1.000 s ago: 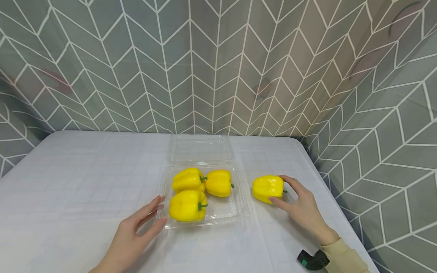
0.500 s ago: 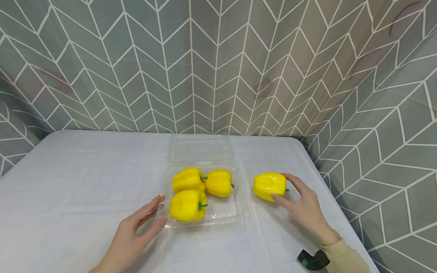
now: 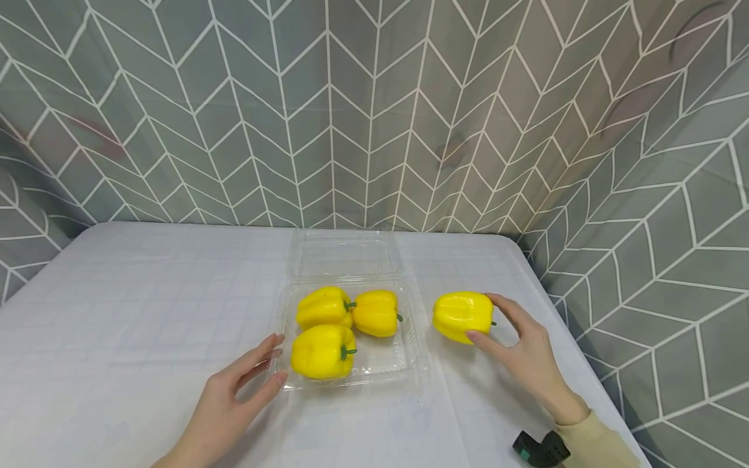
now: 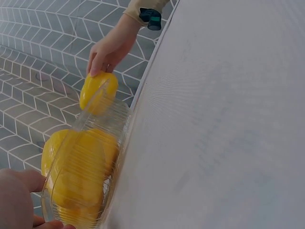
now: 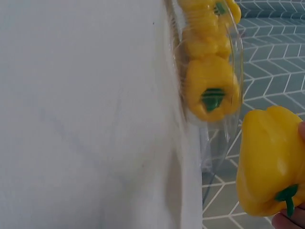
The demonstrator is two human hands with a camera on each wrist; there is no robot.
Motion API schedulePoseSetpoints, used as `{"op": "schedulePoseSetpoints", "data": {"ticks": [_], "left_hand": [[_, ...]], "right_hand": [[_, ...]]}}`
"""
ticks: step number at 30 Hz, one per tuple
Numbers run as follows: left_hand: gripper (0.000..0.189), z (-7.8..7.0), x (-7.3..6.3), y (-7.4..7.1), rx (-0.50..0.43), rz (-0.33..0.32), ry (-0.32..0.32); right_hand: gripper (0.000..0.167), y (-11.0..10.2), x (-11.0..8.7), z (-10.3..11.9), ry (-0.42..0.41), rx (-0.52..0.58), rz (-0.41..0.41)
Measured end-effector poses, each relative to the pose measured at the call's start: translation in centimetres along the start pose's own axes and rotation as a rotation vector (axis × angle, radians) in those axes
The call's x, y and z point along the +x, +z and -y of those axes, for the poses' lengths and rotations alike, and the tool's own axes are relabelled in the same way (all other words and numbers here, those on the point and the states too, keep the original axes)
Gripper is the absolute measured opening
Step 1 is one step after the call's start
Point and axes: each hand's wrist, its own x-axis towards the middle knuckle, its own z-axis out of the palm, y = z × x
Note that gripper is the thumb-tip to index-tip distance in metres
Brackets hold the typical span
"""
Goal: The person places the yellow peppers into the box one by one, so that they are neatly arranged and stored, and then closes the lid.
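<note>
A yellow bell pepper [image 3: 462, 316] is held in my right hand [image 3: 523, 357] by its stem end, thumb on the near side and fingers on the far side. It appears raised off the table, and the right wrist view shows its green stem. To its left lies a clear plastic clamshell container [image 3: 380, 370], lid [image 3: 345, 255] folded back. Inside rest three more yellow peppers: back left [image 3: 324, 307], back right [image 3: 376, 313] and front left [image 3: 323, 351]. The relaxed fingertips of my left hand [image 3: 225, 396] touch the container's left edge.
A white cloth covers the table [image 3: 146, 292]. Grey curtain [image 3: 351, 117] with white chevron lines stands behind and along the right. A black device [image 3: 541, 448] sits at my right wrist, by a beige sleeve [image 3: 597, 439].
My right hand has lifted its pepper slightly, so it appears a little higher and farther back. The left hand, the container and the three peppers inside look unmoved.
</note>
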Motion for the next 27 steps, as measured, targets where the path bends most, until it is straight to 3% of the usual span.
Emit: {"op": "schedulePoseSetpoints", "data": {"ticks": [9,27], "left_hand": [[0.056,0.0,0.0,0.0,0.002,-0.006,0.005],[0.057,0.0,0.0,0.1,-0.006,-0.001,-0.015]], "right_hand": [[0.067,0.1,-0.1,2.5,-0.065,0.109,0.02],[0.067,1.7,0.5,4.5,-0.143,0.154,0.085]]}}
